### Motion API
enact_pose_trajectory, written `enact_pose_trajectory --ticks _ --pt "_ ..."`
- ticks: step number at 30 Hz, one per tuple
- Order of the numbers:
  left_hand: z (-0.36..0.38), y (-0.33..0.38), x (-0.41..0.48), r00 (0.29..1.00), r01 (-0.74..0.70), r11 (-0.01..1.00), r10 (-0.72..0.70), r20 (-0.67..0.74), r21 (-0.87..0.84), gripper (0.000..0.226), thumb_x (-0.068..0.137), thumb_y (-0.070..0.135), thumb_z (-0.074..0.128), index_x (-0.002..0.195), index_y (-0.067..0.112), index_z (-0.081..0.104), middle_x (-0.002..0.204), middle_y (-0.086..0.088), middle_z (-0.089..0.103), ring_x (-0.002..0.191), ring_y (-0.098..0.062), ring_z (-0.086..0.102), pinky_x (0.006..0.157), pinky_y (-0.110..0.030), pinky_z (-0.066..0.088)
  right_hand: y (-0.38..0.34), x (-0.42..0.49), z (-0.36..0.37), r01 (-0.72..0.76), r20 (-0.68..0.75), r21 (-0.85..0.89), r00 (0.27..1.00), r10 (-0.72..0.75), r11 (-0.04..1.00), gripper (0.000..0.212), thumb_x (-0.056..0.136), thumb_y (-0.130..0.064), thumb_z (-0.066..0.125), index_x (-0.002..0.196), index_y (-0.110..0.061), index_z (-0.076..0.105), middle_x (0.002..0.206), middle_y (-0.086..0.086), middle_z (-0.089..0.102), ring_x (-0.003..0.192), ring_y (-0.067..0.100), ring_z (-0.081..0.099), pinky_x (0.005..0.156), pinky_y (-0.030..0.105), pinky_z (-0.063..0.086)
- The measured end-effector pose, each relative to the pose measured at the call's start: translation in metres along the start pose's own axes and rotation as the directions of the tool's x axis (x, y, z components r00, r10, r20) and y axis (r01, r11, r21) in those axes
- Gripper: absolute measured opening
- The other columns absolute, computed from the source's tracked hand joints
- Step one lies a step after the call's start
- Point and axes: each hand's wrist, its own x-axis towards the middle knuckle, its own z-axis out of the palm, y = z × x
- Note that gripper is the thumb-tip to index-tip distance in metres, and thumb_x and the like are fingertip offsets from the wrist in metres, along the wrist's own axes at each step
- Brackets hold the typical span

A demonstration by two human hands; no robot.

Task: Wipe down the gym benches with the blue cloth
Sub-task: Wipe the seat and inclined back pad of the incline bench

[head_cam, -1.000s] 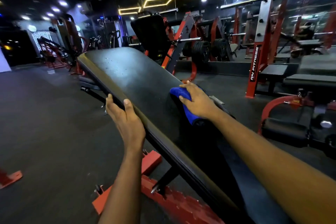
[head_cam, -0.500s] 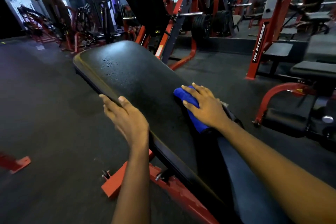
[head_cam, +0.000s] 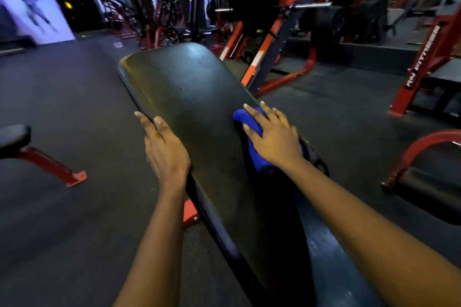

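Note:
A long black padded bench (head_cam: pixel 189 87) runs from the near right to the middle of the view. Lying flat on the pad's left edge, my left hand (head_cam: pixel 164 149) has straight fingers and holds nothing. The folded blue cloth (head_cam: pixel 249 121) lies on the pad's right side. My right hand (head_cam: pixel 273 136) presses down on the cloth with spread fingers, and most of the cloth is hidden beneath the palm.
Red-framed racks (head_cam: pixel 272 40) with a barbell and weight plates stand beyond the bench. A red upright post (head_cam: pixel 421 67) and another black bench (head_cam: pixel 434 189) are on the right. A small padded seat on a red leg (head_cam: pixel 15 139) sits at the left. Dark rubber floor (head_cam: pixel 74 107) surrounds everything.
The view has tilted down and swung left. Both hands keep their places on the pad, the right one still pressing the blue cloth on the right side.

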Motion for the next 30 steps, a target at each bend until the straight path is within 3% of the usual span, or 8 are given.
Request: enact_pose_trajectory --ticks 4,8,11,19,22,25,27,30 --pt "0.002 -0.005 0.004 1.000 0.007 1.000 -0.007 -0.015 -0.005 0.056 0.104 0.051 0.016 0.156 0.034 0.008 0.146 -0.019 0.046 0.132 -0.038 0.043 0.109 -0.044 0.031 -0.009 0.034 0.002 0.025 0.029 0.069 0.999 -0.027 0.997 0.052 0.098 -0.061 0.032 0.149 -0.051 0.025 0.162 -0.007 0.023 0.144 0.026 0.027 0.107 0.051 0.039" --pt "0.002 -0.005 0.003 1.000 0.017 1.000 -0.017 -0.008 -0.003 0.056 0.103 0.054 0.015 0.156 0.036 0.007 0.146 -0.017 0.046 0.133 -0.037 0.043 0.110 -0.044 0.031 0.009 -0.040 0.003 0.132 -0.051 -0.040 0.990 -0.134 0.990 0.055 0.098 -0.059 0.024 0.151 -0.046 0.025 0.161 -0.004 0.025 0.148 0.028 0.022 0.113 0.053 0.032" --pt "0.002 -0.006 0.004 1.000 0.013 1.000 -0.013 0.001 -0.013 0.058 0.100 0.059 0.012 0.155 0.040 0.003 0.146 -0.015 0.046 0.132 -0.034 0.044 0.111 -0.047 0.032 0.020 -0.072 0.002 0.136 -0.003 -0.069 0.991 -0.136 0.988 0.057 0.097 -0.060 0.020 0.152 -0.047 0.017 0.163 -0.007 0.017 0.151 0.024 0.013 0.116 0.052 0.023" --pt "-0.001 -0.008 0.003 1.000 0.009 1.000 -0.009 0.010 -0.019 0.059 0.099 0.060 0.011 0.155 0.040 0.003 0.137 -0.014 0.052 0.125 -0.033 0.050 0.108 -0.050 0.036 -0.008 0.020 0.008 0.051 0.006 0.014 0.999 -0.052 0.999 0.054 0.099 -0.059 0.026 0.151 -0.046 0.023 0.163 -0.004 0.020 0.148 0.029 0.019 0.117 0.052 0.026" --pt "-0.001 -0.008 0.003 1.000 0.012 0.999 -0.012 0.007 -0.034 0.058 0.101 0.057 0.012 0.155 0.038 0.005 0.138 -0.015 0.052 0.126 -0.033 0.049 0.108 -0.047 0.035 -0.011 -0.024 0.008 0.176 -0.056 -0.064 0.982 -0.180 0.982 0.058 0.096 -0.060 0.019 0.152 -0.045 0.024 0.162 -0.005 0.022 0.150 0.027 0.018 0.118 0.050 0.022" --pt "-0.002 -0.005 0.003 1.000 0.011 0.999 -0.011 0.011 -0.047 0.056 0.103 0.052 0.015 0.156 0.035 0.007 0.145 -0.014 0.047 0.132 -0.034 0.044 0.110 -0.045 0.031 -0.009 -0.035 0.008 0.268 -0.022 -0.053 0.963 -0.270 0.962 0.057 0.096 -0.062 0.021 0.151 -0.046 0.026 0.161 -0.008 0.025 0.150 0.023 0.019 0.118 0.048 0.023" --pt "-0.002 -0.004 0.001 1.000 0.001 0.999 -0.001 0.005 -0.035 0.055 0.104 0.049 0.015 0.156 0.033 0.007 0.147 -0.014 0.044 0.133 -0.034 0.042 0.110 -0.042 0.030 -0.007 -0.009 0.006 0.224 -0.018 -0.037 0.974 -0.225 0.974 0.057 0.095 -0.063 0.022 0.150 -0.047 0.026 0.161 -0.008 0.025 0.150 0.022 0.019 0.118 0.050 0.024" --pt "-0.004 -0.004 0.001 1.000 -0.006 0.999 0.007 0.017 -0.049 0.055 0.105 0.046 0.016 0.157 0.031 0.008 0.148 -0.013 0.043 0.134 -0.032 0.041 0.110 -0.040 0.028 -0.021 0.014 0.007 -0.001 -0.021 0.022 1.000 0.002 1.000 0.053 0.099 -0.057 0.031 0.150 -0.046 0.027 0.162 -0.005 0.023 0.149 0.025 0.019 0.119 0.051 0.022"
